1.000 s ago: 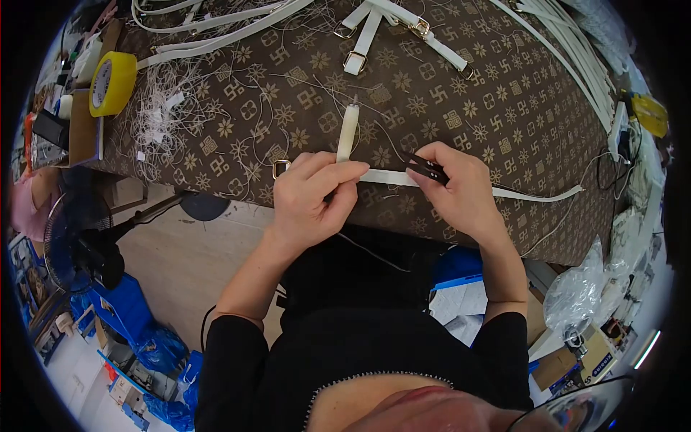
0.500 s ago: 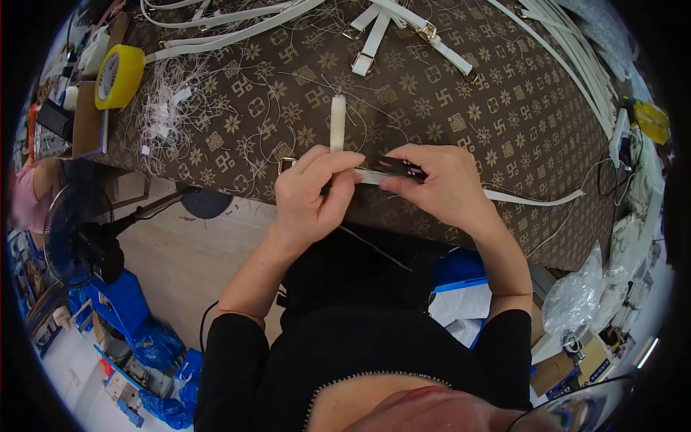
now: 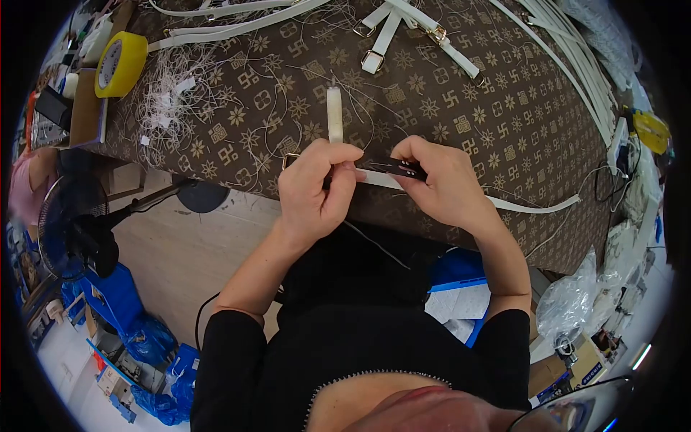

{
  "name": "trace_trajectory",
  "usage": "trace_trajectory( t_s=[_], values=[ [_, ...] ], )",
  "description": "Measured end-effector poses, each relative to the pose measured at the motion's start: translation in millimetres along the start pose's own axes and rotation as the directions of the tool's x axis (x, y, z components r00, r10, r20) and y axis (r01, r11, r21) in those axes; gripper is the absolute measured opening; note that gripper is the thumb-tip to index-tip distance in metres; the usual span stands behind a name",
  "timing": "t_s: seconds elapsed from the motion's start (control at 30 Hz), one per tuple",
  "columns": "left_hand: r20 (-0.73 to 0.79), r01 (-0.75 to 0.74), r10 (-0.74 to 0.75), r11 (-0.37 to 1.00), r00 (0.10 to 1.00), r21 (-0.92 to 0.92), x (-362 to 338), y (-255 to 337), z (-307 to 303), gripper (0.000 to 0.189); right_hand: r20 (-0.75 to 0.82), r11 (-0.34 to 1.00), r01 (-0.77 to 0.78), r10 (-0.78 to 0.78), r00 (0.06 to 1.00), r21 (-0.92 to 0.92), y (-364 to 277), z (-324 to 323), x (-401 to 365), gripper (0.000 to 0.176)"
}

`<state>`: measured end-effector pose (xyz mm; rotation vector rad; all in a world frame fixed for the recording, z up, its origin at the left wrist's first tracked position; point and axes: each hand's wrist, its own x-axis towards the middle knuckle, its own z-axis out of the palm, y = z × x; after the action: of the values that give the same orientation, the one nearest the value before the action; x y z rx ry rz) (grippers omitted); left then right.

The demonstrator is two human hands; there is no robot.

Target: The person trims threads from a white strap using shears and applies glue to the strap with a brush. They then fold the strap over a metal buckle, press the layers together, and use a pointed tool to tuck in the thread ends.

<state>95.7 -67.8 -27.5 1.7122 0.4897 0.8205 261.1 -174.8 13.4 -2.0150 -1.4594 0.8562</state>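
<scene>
A white belt [image 3: 381, 179] runs under both hands at the table's near edge, and its free end [image 3: 536, 207] lies out to the right. My left hand [image 3: 317, 183] is closed, its thumb and fingers pinching the belt. A gold-rimmed buckle [image 3: 289, 160] shows just left of that hand. Black thread snips [image 3: 403, 168] are gripped in my right hand [image 3: 446, 180], their blades pointing left toward the left fingertips. Beyond my left hand is a whitish stick [image 3: 335, 115] with a small tip, its lower end hidden behind the fingers.
Brown patterned cloth [image 3: 518, 144] covers the table. Thread scraps [image 3: 173, 108] and a yellow tape roll [image 3: 121, 65] lie at left. Buckled straps [image 3: 389, 36] are at the back, more belts [image 3: 576, 65] at right. Below left stands a fan [image 3: 75, 230]; behind it is another person's pink sleeve [image 3: 29, 187].
The snips and my right hand have drawn slightly right, away from the left fingertips, baring more of the belt. My left hand keeps its pinch. The whole view has shifted a little.
</scene>
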Motion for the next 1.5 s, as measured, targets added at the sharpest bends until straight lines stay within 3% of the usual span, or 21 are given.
trace_trajectory(
  t_s=[0.13, 0.33, 0.47, 0.53, 0.63, 0.87, 0.93, 1.07, 1.13, 1.17, 1.23, 1.27, 1.33, 1.37, 1.43, 1.5],
  values=[
    [0.02, -0.027, 0.026, 0.998, 0.999, 0.06, 1.3, 0.1, 0.0, 0.017, 0.024, 0.978, -0.048, 0.044, 0.999, 0.204, 2.0, -4.4, -3.3, 0.016],
    [0.03, -0.087, 0.083, 0.983, 0.996, 0.164, 2.6, 0.4, 0.6, 0.02, -0.072, 0.976, 0.028, -0.013, 0.997, 0.217, 12.5, 1.3, -2.9, 0.018],
    [0.114, -0.088, 0.056, 0.949, 0.992, 0.302, 7.3, 7.0, 2.3, 0.02, -0.051, 0.968, -0.029, 0.043, 0.998, 0.249, 9.4, 0.5, -3.3, 0.017],
    [0.151, -0.105, 0.056, 0.935, 0.987, 0.338, 10.6, 8.8, 5.1, 0.02, 0.005, 0.91, -0.084, 0.089, 0.996, 0.405, 10.1, -1.0, -4.0, 0.016],
    [0.183, -0.089, 0.027, 0.937, 0.983, 0.338, 16.1, 9.3, 7.4, 0.021, -0.031, 0.875, -0.077, 0.105, 0.994, 0.478, 12.9, 2.0, -5.6, 0.015],
    [0.314, -0.116, -0.023, 0.902, 0.949, 0.415, 27.1, 18.0, 8.5, 0.018, -0.086, 0.864, -0.018, 0.071, 0.994, 0.504, 12.5, 4.8, -9.1, 0.009],
    [0.336, -0.133, -0.015, 0.902, 0.942, 0.411, 29.7, 16.8, 10.5, 0.017, -0.163, 0.881, 0.036, 0.047, 0.985, 0.471, 11.1, 4.1, -9.5, 0.009],
    [0.346, -0.22, 0.075, 0.888, 0.935, 0.403, 34.6, 14.3, 16.1, 0.011, -0.224, 0.893, 0.046, 0.062, 0.973, 0.447, 9.8, 1.6, -8.9, 0.008],
    [0.355, -0.243, 0.091, 0.879, 0.931, 0.411, 37.7, 13.9, 19.0, 0.01, -0.326, 0.911, 0.135, 0.0, 0.946, 0.39, 10.9, 2.2, -8.0, 0.007],
    [0.333, -0.189, 0.07, 0.922, 0.94, 0.338, 39.9, 12.1, 20.9, 0.009, -0.339, 0.911, 0.137, 0.003, 0.941, 0.389, 9.2, -0.7, -11.1, 0.007],
    [0.322, -0.144, 0.055, 0.955, 0.945, 0.26, 47.0, 13.1, 22.6, 0.008, -0.568, 0.877, 0.254, 0.025, 0.823, 0.408, -0.7, -13.2, -22.6, 0.012],
    [0.308, 0.023, -0.074, 0.986, 0.948, 0.167, 51.3, 17.5, 22.0, 0.007, -0.565, 0.873, 0.239, 0.048, 0.824, 0.424, -8.0, -22.8, -38.5, 0.008],
    [0.325, 0.312, -0.289, 0.95, 0.901, -0.021, 58.8, 28.1, 21.2, 0.008, -0.58, 0.788, 0.414, -0.09, 0.81, 0.456, 3.5, -20.4, -58.3, 0.005],
    [0.33, 0.306, -0.282, 0.952, 0.901, -0.021, 62.5, 29.1, 21.4, 0.008, -0.582, 0.774, 0.405, -0.059, 0.811, 0.486, 5.9, -11.4, -63.2, 0.004],
    [0.382, 0.337, -0.282, 0.938, 0.88, -0.084, 69.6, 29.3, 22.1, 0.009, -0.514, 0.813, 0.104, 0.258, 0.818, 0.573, -0.7, 8.4, -64.3, 0.009],
    [0.41, 0.364, -0.291, 0.924, 0.865, -0.113, 71.8, 34.1, 23.8, 0.009, -0.501, 0.765, 0.087, 0.327, 0.802, 0.638, 1.4, 20.9, -58.6, 0.017]
  ],
)
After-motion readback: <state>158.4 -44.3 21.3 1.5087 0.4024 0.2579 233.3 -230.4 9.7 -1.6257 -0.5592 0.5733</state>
